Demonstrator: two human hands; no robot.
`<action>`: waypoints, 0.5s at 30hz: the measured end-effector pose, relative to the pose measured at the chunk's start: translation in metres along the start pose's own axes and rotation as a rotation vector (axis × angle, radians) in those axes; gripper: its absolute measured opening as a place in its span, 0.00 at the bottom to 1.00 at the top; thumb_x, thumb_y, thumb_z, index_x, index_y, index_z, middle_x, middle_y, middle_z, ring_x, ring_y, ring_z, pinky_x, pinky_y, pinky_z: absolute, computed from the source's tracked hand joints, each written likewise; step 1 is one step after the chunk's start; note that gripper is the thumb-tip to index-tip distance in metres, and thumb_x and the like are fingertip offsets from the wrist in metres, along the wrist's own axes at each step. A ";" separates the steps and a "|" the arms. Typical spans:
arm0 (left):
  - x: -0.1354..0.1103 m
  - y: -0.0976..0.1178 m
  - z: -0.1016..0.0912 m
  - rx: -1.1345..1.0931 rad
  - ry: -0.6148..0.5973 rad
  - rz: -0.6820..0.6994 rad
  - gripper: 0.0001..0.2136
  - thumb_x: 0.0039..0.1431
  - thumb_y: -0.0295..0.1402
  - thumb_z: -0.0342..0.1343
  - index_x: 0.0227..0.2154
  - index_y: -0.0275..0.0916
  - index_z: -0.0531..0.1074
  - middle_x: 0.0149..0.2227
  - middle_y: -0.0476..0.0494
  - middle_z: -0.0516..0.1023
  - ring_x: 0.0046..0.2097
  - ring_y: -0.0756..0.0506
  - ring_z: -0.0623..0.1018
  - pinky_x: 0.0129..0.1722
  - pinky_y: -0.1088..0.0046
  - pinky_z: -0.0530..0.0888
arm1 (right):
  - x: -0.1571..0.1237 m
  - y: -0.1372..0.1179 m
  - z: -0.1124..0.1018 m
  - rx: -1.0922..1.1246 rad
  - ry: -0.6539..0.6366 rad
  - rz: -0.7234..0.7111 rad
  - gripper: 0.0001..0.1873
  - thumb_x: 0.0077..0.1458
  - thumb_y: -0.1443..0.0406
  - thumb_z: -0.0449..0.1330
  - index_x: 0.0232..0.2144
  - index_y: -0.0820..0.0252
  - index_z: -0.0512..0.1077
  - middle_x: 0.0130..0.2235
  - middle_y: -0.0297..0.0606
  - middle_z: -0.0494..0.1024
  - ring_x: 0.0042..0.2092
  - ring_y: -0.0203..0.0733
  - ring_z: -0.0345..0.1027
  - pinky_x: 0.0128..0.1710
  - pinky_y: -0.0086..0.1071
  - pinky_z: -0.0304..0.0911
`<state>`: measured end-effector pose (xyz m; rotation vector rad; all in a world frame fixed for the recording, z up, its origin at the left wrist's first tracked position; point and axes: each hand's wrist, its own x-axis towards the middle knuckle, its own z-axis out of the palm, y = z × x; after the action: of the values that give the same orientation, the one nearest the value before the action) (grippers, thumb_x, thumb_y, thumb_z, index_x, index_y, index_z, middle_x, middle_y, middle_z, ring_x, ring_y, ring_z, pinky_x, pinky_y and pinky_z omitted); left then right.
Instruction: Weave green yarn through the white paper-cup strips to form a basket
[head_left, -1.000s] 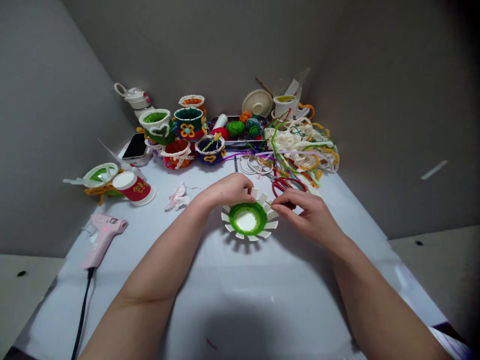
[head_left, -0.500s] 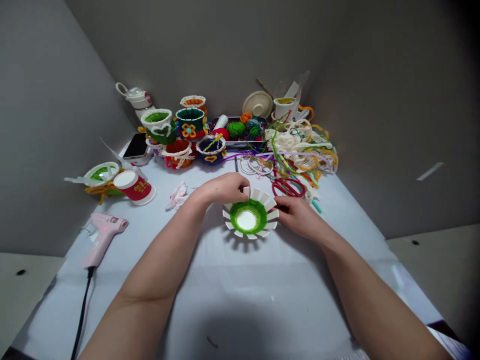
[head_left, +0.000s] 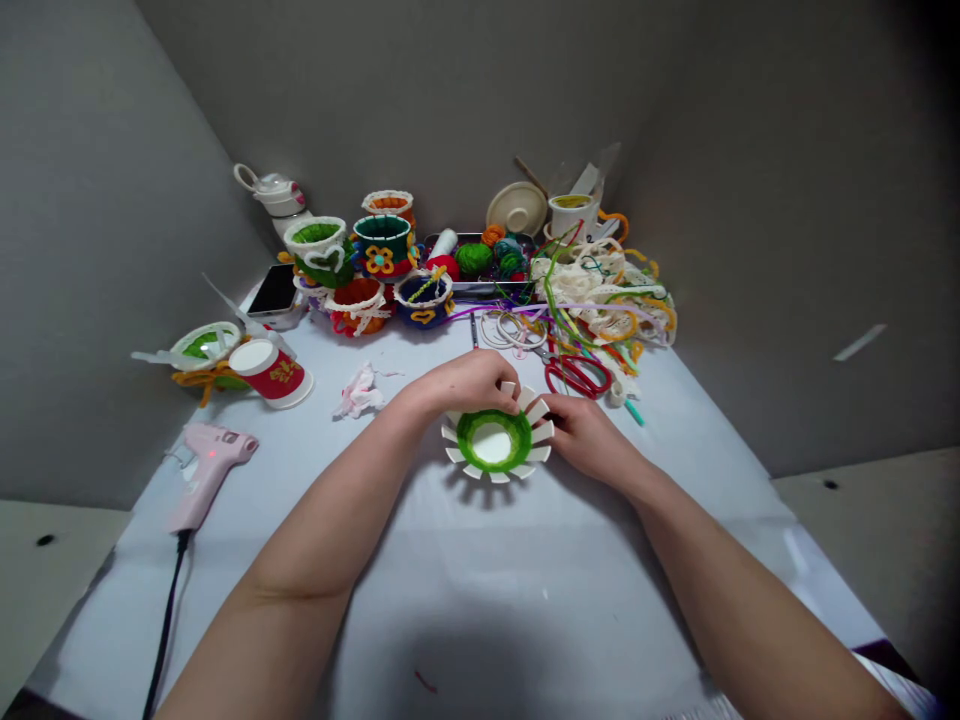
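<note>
A paper cup (head_left: 493, 444) with its wall cut into splayed white strips is held over the table's middle, its mouth toward me. Green yarn (head_left: 472, 458) is woven in a ring around its white bottom. At the far rim, my left hand (head_left: 487, 382) pinches near a strip, its fingertips reaching inside the cup. My right hand (head_left: 581, 430) is closed at the cup's right edge, with its thumb near the strips. Its other fingers are partly hidden behind the cup.
A pink glue gun (head_left: 211, 470) lies left, near a red-and-white paper cup (head_left: 274, 375). Crumpled tissue (head_left: 360, 392) sits left of centre. Red-handled scissors (head_left: 577, 375) lie beyond my right hand. Decorated cups (head_left: 382, 245), yarn balls (head_left: 474, 260) and a lace heap (head_left: 600, 290) stand behind.
My left hand has shifted slightly right along the far rim, its fingers now dipping further into the cup. The right hand has moved a little left, staying at the cup's right edge.
</note>
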<state>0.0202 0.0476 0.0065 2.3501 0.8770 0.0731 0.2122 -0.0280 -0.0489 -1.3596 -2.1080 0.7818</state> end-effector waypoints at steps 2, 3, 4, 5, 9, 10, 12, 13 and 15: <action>-0.002 -0.003 -0.003 0.012 0.029 -0.041 0.09 0.48 0.36 0.55 0.28 0.36 0.77 0.23 0.50 0.74 0.27 0.52 0.68 0.27 0.76 0.59 | -0.001 0.000 -0.006 -0.019 0.013 0.001 0.09 0.56 0.66 0.53 0.29 0.61 0.73 0.28 0.35 0.76 0.30 0.37 0.66 0.29 0.28 0.57; -0.003 -0.004 -0.005 0.017 0.046 -0.065 0.09 0.48 0.36 0.55 0.27 0.37 0.77 0.23 0.50 0.73 0.27 0.52 0.68 0.27 0.76 0.59 | -0.002 0.000 -0.010 -0.027 0.031 0.003 0.10 0.56 0.65 0.53 0.30 0.61 0.73 0.29 0.36 0.76 0.30 0.37 0.66 0.29 0.28 0.58; -0.004 -0.005 -0.007 0.021 0.064 -0.090 0.09 0.48 0.36 0.55 0.27 0.37 0.77 0.23 0.51 0.73 0.26 0.52 0.67 0.26 0.76 0.58 | -0.002 0.000 -0.015 -0.035 0.056 0.005 0.10 0.57 0.64 0.54 0.31 0.60 0.74 0.30 0.36 0.77 0.30 0.36 0.67 0.29 0.28 0.58; -0.005 -0.005 -0.008 0.027 0.081 -0.117 0.10 0.48 0.36 0.55 0.27 0.36 0.77 0.22 0.50 0.72 0.26 0.52 0.67 0.26 0.76 0.58 | -0.003 -0.001 -0.020 -0.043 0.089 0.006 0.10 0.57 0.63 0.54 0.32 0.60 0.74 0.31 0.36 0.77 0.30 0.36 0.67 0.29 0.28 0.58; -0.007 -0.004 -0.011 0.059 0.113 -0.198 0.10 0.47 0.36 0.55 0.26 0.36 0.76 0.23 0.49 0.73 0.26 0.52 0.66 0.27 0.75 0.59 | -0.007 -0.005 -0.034 -0.054 0.224 -0.005 0.08 0.56 0.61 0.57 0.30 0.59 0.74 0.31 0.36 0.77 0.30 0.35 0.66 0.29 0.28 0.59; -0.006 -0.002 -0.010 0.063 0.112 -0.203 0.10 0.47 0.36 0.54 0.26 0.36 0.76 0.24 0.49 0.73 0.27 0.51 0.67 0.27 0.75 0.59 | -0.008 -0.007 -0.036 -0.042 0.253 -0.012 0.08 0.56 0.61 0.58 0.30 0.59 0.74 0.30 0.36 0.77 0.30 0.35 0.66 0.29 0.28 0.59; -0.005 0.000 -0.008 0.071 0.106 -0.192 0.09 0.47 0.36 0.54 0.27 0.37 0.76 0.24 0.49 0.73 0.27 0.51 0.67 0.27 0.75 0.59 | -0.009 -0.013 -0.036 -0.010 0.306 -0.026 0.08 0.55 0.62 0.59 0.28 0.59 0.73 0.29 0.35 0.76 0.30 0.36 0.66 0.29 0.29 0.60; -0.004 0.001 -0.006 0.077 0.105 -0.184 0.09 0.47 0.36 0.54 0.27 0.37 0.76 0.24 0.48 0.73 0.28 0.51 0.67 0.27 0.75 0.59 | -0.010 -0.016 -0.036 0.007 0.329 -0.033 0.08 0.55 0.62 0.59 0.27 0.59 0.73 0.29 0.35 0.76 0.30 0.36 0.66 0.29 0.29 0.60; -0.002 0.002 -0.003 0.094 0.107 -0.173 0.09 0.47 0.36 0.54 0.27 0.37 0.76 0.24 0.48 0.73 0.28 0.50 0.67 0.27 0.75 0.59 | -0.011 -0.020 -0.033 0.034 0.357 -0.043 0.08 0.55 0.62 0.59 0.27 0.59 0.72 0.29 0.36 0.76 0.30 0.36 0.66 0.30 0.29 0.61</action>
<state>0.0193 0.0470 0.0102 2.3634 1.1561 0.0885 0.2262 -0.0383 -0.0125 -1.3202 -1.8297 0.5100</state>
